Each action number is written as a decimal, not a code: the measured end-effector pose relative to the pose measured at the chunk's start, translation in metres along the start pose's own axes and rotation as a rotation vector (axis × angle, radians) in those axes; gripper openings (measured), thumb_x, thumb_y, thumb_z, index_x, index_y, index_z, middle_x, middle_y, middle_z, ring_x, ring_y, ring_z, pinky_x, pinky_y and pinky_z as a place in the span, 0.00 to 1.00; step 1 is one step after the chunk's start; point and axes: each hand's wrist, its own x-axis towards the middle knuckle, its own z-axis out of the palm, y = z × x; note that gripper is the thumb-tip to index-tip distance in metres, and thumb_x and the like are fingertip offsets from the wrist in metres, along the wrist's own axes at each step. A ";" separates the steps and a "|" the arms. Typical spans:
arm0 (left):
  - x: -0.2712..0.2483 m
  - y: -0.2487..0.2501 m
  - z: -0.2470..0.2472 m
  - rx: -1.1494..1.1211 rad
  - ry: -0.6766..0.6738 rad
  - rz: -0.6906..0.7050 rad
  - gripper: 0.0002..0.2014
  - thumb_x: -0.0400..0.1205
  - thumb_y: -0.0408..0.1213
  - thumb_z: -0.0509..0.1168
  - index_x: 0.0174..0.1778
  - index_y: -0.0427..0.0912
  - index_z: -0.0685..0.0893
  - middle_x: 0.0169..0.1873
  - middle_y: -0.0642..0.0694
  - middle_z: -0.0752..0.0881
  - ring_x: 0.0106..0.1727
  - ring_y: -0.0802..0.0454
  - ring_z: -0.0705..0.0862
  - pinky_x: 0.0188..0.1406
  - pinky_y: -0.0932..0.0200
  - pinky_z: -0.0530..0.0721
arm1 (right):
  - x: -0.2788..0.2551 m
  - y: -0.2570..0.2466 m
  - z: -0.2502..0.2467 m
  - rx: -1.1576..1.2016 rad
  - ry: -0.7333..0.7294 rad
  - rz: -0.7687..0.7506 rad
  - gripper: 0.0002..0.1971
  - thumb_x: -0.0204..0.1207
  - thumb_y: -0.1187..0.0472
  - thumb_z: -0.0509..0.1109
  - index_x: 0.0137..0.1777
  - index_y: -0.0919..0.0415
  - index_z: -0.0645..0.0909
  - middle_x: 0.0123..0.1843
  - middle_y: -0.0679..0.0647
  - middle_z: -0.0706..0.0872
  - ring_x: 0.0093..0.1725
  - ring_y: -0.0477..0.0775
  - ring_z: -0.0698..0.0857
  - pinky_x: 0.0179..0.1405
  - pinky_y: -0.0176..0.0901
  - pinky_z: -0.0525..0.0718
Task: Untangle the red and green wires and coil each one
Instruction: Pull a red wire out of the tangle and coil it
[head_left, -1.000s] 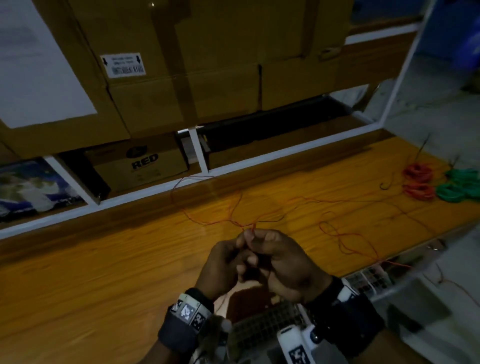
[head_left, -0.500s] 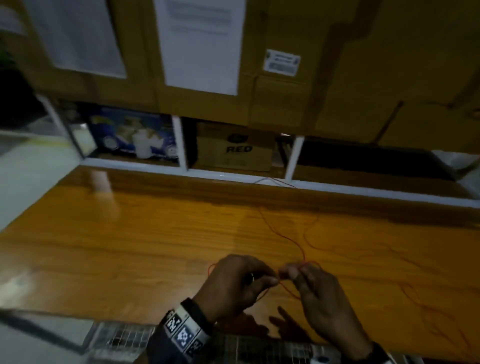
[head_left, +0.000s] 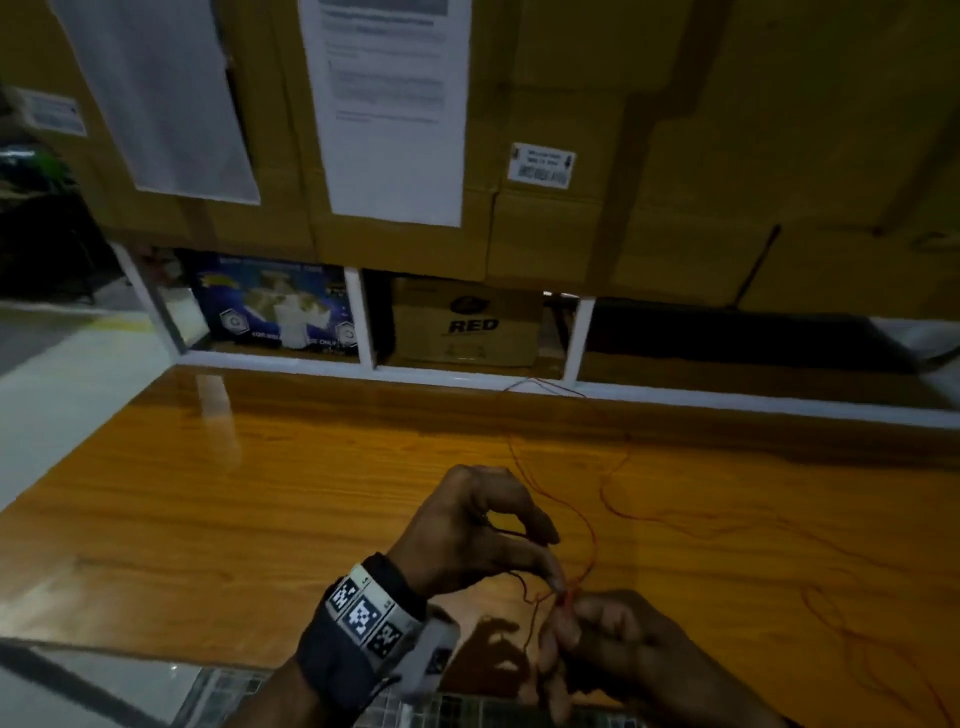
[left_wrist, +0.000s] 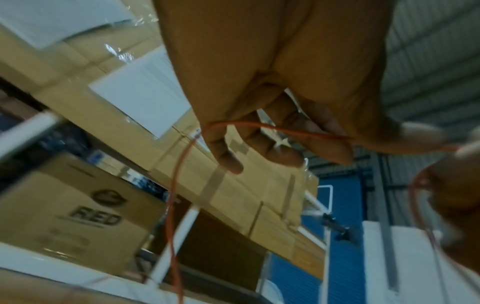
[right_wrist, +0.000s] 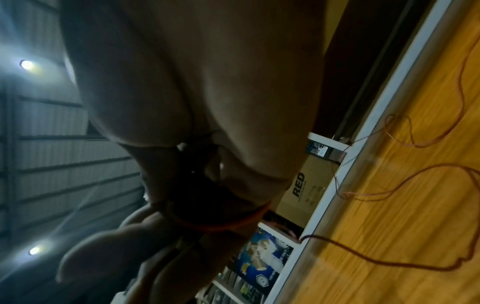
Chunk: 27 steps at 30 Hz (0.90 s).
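Red wire (head_left: 589, 525) trails in loose loops over the orange wooden worktop (head_left: 260, 519) toward the white shelf rail (head_left: 727, 397); its near end rises to the hands; the left hand (head_left: 478, 530) pinches it between thumb and fingertips, a strand draped across its fingers (left_wrist: 262, 144); the right hand (head_left: 618, 644), fingers curled, grips the same wire just beside it; a cardboard box (head_left: 467, 322) marked RED sits on the shelf behind.

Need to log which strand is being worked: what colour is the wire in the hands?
Red wire; clearest in the left wrist view.
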 end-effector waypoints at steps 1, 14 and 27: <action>0.004 0.002 0.005 -0.032 -0.016 -0.013 0.10 0.67 0.39 0.87 0.40 0.47 0.94 0.38 0.51 0.93 0.44 0.49 0.91 0.47 0.35 0.87 | -0.005 -0.001 -0.001 0.027 -0.048 -0.038 0.13 0.89 0.61 0.63 0.52 0.70 0.86 0.49 0.70 0.90 0.46 0.55 0.92 0.48 0.42 0.85; 0.016 0.005 0.109 -0.252 0.076 -0.281 0.20 0.80 0.67 0.67 0.38 0.55 0.89 0.29 0.45 0.88 0.29 0.47 0.84 0.32 0.48 0.82 | -0.015 -0.038 -0.025 0.748 -0.044 -0.646 0.19 0.92 0.60 0.52 0.62 0.70 0.84 0.61 0.69 0.89 0.69 0.67 0.86 0.68 0.57 0.85; -0.001 -0.017 0.086 0.108 0.151 -0.407 0.10 0.81 0.57 0.69 0.43 0.58 0.94 0.27 0.52 0.89 0.28 0.52 0.85 0.30 0.56 0.77 | 0.001 0.020 -0.084 -1.140 0.618 -0.253 0.15 0.89 0.58 0.61 0.44 0.46 0.86 0.47 0.40 0.87 0.52 0.40 0.86 0.53 0.40 0.82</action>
